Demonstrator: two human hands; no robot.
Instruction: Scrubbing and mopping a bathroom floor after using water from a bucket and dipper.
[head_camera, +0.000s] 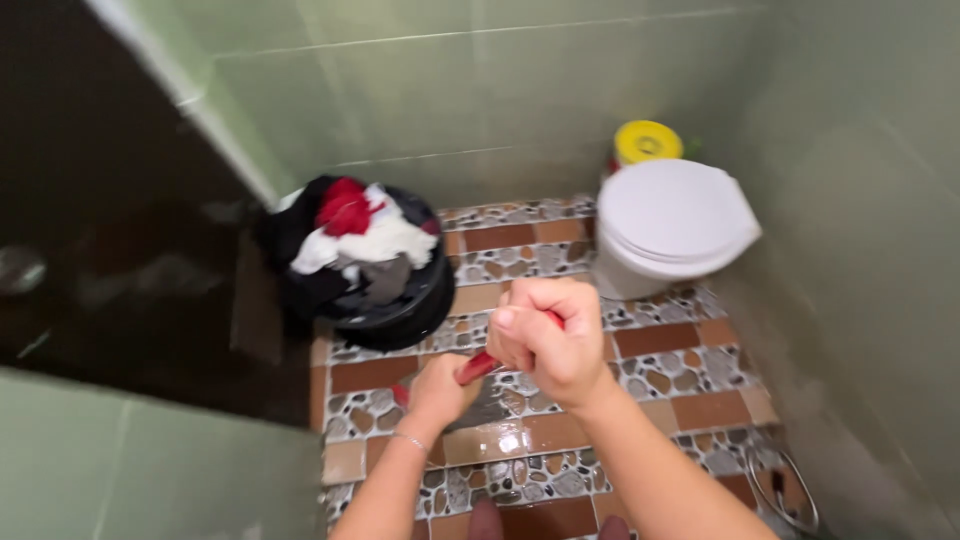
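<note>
Currently both hands clamp the red handle over the wet floor, right hand above left hand; a firm stacked grip keeps strokes controlled and clear of the toilet and laundry bucket.

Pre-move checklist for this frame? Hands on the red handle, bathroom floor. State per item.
1. Both hands on red handle: ok. Right hand fisted high, left hand lower.
2. Working end of the tool visible: cannot tell, blurred grey patch below the hands.
3. Floor dry: not ok, the tiles shine wet near the hands.
4. Black tub of laundry apart from the hands: ok, it stands behind and to the left.
5. Toilet lid shut: ok.
6. Feet placement: cannot tell, only toes at the bottom edge.
</note>
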